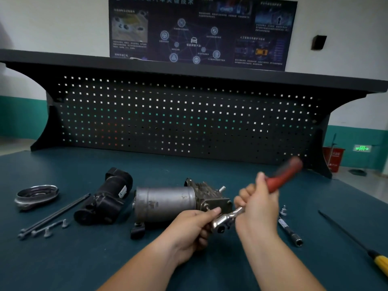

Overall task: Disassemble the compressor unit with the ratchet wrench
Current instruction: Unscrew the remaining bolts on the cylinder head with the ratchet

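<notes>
Compressor (165,203): on its side on the green bench (84,259), mid-frame, grey can to your left, finned metal end to your right.
Long axis: left to right, so the working end points at your hands.
Ratchet wrench (282,179): chrome head at that right end, near side; red handle slants up and away to the right.
Left hand (195,227): the nearer one, fingers curled round the compressor's right end, thumb by the wrench head.
Right hand (258,206): wrapped tight round the wrench where the shank meets the red grip.
Hidden: bolt and socket sit behind your left fingers, so I can't tell if they're seated. The handle is blurred.
Around: black housing (107,198) and long rods (56,215) to the left, extension bar (290,232) just right, screwdriver (378,261) cut off at the edge.
</notes>
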The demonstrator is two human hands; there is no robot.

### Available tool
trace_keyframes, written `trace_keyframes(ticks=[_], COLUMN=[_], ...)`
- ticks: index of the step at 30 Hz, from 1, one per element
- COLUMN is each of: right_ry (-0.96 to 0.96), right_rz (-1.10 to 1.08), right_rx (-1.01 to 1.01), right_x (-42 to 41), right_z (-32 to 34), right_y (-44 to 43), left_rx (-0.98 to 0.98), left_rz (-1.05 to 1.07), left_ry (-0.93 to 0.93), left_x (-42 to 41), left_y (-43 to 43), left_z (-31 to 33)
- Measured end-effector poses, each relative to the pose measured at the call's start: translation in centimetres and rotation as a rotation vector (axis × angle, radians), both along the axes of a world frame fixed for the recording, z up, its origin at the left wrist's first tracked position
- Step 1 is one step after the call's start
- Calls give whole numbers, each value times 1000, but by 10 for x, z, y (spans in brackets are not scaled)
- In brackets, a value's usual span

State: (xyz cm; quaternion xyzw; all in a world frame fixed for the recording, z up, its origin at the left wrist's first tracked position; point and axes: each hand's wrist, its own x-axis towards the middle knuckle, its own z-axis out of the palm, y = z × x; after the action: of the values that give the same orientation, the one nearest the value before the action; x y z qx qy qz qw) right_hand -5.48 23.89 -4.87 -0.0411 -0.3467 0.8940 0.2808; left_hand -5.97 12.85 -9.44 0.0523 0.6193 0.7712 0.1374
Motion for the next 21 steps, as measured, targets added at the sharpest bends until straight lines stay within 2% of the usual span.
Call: trace_keyframes(ticks=[2, 5, 7, 12, 14, 15, 17, 19, 21], right_ry=[-114, -60, 112, 506, 591, 575, 450, 260, 97], right_rz=[26, -10, -23, -75, -77, -80, -117, -114, -79], right_rx=[-171, -40, 209, 1110, 1284, 1257, 1020, 660, 241], right_x=[-4, -5, 1, 20, 21, 21, 17, 11, 3], right_z=[-2, -1, 2, -12, -17, -16, -12, -6, -1], right_y=[8, 5, -5, -33, -38, -38, -34, -25, -11], left_rx=[11, 17, 23, 45, 18, -5, -47, -91, -54], left_rz=[0, -4, -6, -67, -17, -10, -37, -17, 23], left_ry=[3, 0, -1, 123, 142, 126, 80, 24, -12], left_x=[0, 0, -2, 6, 6, 6, 6, 4, 2], left_y=[1, 1, 0, 0, 0, 0, 1, 1, 1], left_z=[0, -1, -2, 0, -2, -2, 0, 0, 1])
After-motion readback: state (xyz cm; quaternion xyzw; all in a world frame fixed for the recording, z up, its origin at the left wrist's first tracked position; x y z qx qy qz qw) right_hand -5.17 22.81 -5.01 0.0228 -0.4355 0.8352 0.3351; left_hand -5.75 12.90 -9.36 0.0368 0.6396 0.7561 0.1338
